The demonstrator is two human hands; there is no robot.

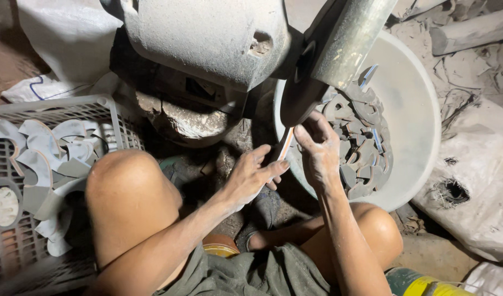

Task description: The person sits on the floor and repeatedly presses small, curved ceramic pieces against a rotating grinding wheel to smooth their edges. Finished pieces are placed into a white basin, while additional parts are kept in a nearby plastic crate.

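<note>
Orange-edged flat piece (285, 145): you're pinching it with both hands, left hand (251, 175) and right hand (317, 151) closed on it, pressing against the grinding wheel (303, 87). Keep fingertips off the wheel; basin (416, 109) of pieces beyond.

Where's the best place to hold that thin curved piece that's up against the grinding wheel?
Probably by its lower end, away from the grinding wheel. The thin piece stands on edge with its top at the wheel, so only the lower part is free. Pinch its flat faces from both sides, as the left hand and right hand do now.
</note>
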